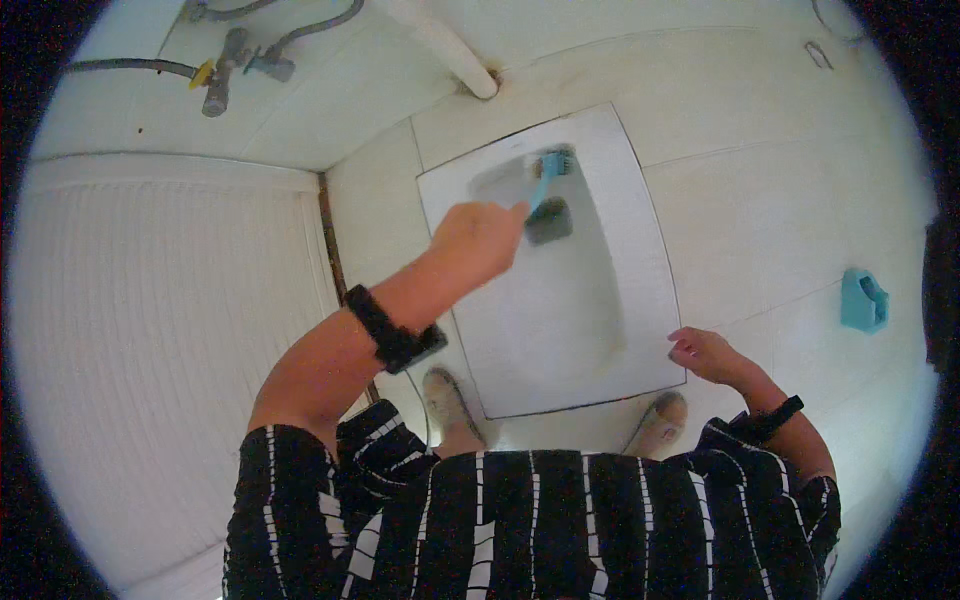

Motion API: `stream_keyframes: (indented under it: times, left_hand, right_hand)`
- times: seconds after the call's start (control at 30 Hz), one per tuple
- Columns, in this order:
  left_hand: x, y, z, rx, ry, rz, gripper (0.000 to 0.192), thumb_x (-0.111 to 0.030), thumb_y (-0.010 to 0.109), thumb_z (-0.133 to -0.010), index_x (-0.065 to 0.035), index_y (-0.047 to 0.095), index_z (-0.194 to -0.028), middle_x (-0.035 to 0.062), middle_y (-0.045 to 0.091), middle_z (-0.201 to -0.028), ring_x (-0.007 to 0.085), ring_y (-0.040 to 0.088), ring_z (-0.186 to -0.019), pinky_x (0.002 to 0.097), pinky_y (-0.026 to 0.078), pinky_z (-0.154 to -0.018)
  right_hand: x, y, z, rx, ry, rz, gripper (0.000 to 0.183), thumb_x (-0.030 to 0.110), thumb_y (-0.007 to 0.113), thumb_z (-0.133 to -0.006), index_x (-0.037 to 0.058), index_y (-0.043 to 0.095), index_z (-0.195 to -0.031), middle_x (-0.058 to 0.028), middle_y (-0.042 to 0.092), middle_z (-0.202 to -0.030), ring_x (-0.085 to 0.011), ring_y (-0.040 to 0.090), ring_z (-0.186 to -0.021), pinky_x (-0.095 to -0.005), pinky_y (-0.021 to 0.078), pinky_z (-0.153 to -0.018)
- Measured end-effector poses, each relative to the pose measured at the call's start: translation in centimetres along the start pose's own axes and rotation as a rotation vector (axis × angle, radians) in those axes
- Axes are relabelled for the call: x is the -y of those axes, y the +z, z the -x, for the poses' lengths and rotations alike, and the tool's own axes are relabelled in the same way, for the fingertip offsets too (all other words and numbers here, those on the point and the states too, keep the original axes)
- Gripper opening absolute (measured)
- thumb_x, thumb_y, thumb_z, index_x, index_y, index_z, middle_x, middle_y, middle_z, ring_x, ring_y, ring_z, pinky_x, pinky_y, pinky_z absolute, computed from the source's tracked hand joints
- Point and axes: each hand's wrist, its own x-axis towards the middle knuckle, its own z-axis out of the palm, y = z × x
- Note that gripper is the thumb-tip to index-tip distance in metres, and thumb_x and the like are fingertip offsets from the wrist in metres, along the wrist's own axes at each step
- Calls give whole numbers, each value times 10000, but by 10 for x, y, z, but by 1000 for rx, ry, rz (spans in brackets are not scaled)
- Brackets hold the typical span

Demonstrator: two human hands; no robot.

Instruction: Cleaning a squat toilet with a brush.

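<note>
My left hand [484, 236] is closed around the handle of a light-blue toilet brush [553, 166], reaching over a white squat toilet [480, 330] set in the floor. The brush head lies at the far end of the basin, against dark marks there. Just below it is the dark drain opening [550, 223], partly beside my fist. My right hand [705, 354] hangs near the right front corner of the toilet, fingers loosely bent and holding nothing. Whether it touches the rim, I cannot tell.
A teal plastic container [862, 304] with an opening stands on the tiled floor at right. A white pipe [457, 56] meets the floor behind the toilet. A valve with hoses [221, 75] is on the wall at upper left, above a ribbed white panel [165, 322]. My slippers [664, 420] flank the toilet's front.
</note>
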Motion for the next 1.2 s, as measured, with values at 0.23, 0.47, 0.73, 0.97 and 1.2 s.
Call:
stream_keyframes:
  times: [0.23, 0.47, 0.73, 0.97, 1.2]
  left_hand:
    - [45, -36, 7, -31, 4, -51, 325, -240, 522, -805, -140, 547, -1113, 159, 614, -754, 337, 595, -693, 457, 471, -652]
    - [53, -82, 21, 164, 27, -253, 292, -218, 526, -794, -166, 584, -1075, 134, 625, -783, 326, 597, -695, 443, 476, -647]
    - [69, -66, 15, 169, -16, -179, 267, -210, 500, -808, -135, 588, -1049, 142, 620, -818, 331, 592, -764, 457, 470, -671]
    - [61, -11, 0, 263, -66, -193, 228, -194, 484, -817, -114, 579, -1008, 138, 619, -853, 343, 590, -806, 466, 469, -703]
    - [84, -47, 11, 144, -77, -70, 301, -243, 492, -838, -171, 558, -1123, 148, 623, -839, 322, 599, -784, 435, 475, -713]
  right_hand:
    - [-14, 4, 1, 6, -18, 20, 360, 289, 592, -805, 64, 523, -1078, -134, 628, -896, -262, 615, -763, -352, 494, -701]
    - [-3, 0, -1, -1, -30, -4, 385, 330, 567, -807, 54, 524, -1073, -133, 628, -890, -270, 606, -806, -355, 482, -711]
    - [-6, 0, 3, -11, 17, 57, 374, 309, 575, -796, 51, 533, -1063, -142, 620, -913, -294, 599, -826, -373, 472, -737]
    - [6, -1, -6, 0, -18, -129, 378, 296, 599, -787, 65, 537, -1080, -143, 620, -922, -272, 604, -826, -361, 477, -752]
    - [-30, 6, 14, 9, -13, 35, 355, 275, 587, -800, 48, 535, -1066, -156, 614, -905, -293, 605, -798, -370, 480, -729]
